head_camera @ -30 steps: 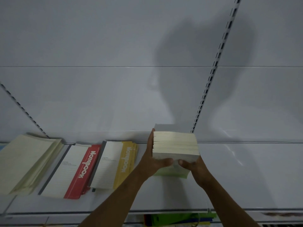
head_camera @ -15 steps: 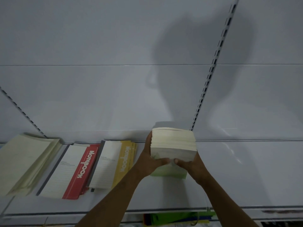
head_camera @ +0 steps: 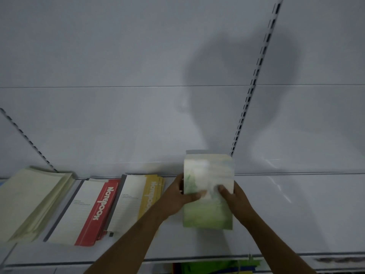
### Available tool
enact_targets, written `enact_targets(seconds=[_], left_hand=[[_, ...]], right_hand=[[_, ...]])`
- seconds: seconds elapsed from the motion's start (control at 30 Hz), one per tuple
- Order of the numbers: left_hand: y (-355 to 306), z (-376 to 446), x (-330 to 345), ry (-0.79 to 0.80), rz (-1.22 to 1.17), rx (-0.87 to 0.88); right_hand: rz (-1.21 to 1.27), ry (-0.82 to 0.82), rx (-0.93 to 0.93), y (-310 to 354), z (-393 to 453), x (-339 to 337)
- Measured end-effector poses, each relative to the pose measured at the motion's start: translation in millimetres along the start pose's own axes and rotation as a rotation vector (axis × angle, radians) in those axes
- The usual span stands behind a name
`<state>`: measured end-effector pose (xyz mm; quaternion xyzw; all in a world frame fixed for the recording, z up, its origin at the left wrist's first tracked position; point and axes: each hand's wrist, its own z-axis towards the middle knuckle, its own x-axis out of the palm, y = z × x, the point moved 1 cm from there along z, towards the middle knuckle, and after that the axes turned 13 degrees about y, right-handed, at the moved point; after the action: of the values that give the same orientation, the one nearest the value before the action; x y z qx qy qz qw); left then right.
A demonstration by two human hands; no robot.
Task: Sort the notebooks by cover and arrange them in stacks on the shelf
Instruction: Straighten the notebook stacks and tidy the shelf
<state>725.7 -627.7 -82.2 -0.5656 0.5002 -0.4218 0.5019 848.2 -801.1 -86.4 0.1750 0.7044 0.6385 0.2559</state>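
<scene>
Two hands hold the green notebook pile (head_camera: 207,210) on the shelf (head_camera: 296,214), right of the yellow stack (head_camera: 144,196); the left hand (head_camera: 178,196) grips its left side with the thumb across the cover, the right hand (head_camera: 234,196) has its fingers (head_camera: 222,189) curled on the top, probably to square the blurred upper notebooks; further left lie the red stack (head_camera: 94,210) and the cream stack (head_camera: 33,200), so each cover keeps its own place.
</scene>
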Motion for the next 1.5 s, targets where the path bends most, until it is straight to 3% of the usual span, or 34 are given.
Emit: enact_targets(seconds=[0.2, 0.3, 0.5, 0.6, 0.77, 0.9, 1.0, 1.1, 1.17, 1.27, 1.33, 1.4, 1.5], left_hand=[[3, 3, 15, -0.064, -0.255, -0.368], [17, 7, 25, -0.147, -0.329, -0.488], [22, 17, 27, -0.213, -0.265, -0.502], [22, 18, 22, -0.215, -0.184, -0.494], [19, 19, 21, -0.239, 0.142, -0.495], [19, 17, 21, -0.234, 0.183, -0.497], [20, 14, 22, -0.308, 0.268, -0.510], [13, 6, 9, -0.477, 0.273, -0.468], [8, -5, -9, -0.597, 0.257, -0.397], [4, -29, -47, -0.746, 0.406, -0.319], [7, -46, -73, -0.836, 0.505, -0.312], [14, -59, -100, -0.875, 0.651, -0.415], [26, -72, -124, -0.727, 0.737, -0.561]], right_hand=[[-0.099, -0.001, 0.545, 2, 5, -7], [-0.014, -0.030, 0.666, -17, 7, -7], [0.165, -0.059, 0.674, -34, 10, -15], [0.127, -0.049, 0.671, -35, 11, -16], [-0.044, -0.024, 0.673, -36, 11, -17], [-0.121, -0.041, 0.665, -30, 10, -14], [-0.493, -0.232, 0.530, -13, 10, -9], [-0.652, -0.361, 0.163, 27, 14, 14], [-0.627, -0.272, -0.004, 46, 24, 40], [-0.511, -0.032, -0.026, 61, 43, 87], [-0.500, 0.120, 0.088, 64, 56, 119], [-0.529, 0.244, 0.236, 54, 68, 151], [-0.537, 0.253, 0.456, 34, 80, 188]])
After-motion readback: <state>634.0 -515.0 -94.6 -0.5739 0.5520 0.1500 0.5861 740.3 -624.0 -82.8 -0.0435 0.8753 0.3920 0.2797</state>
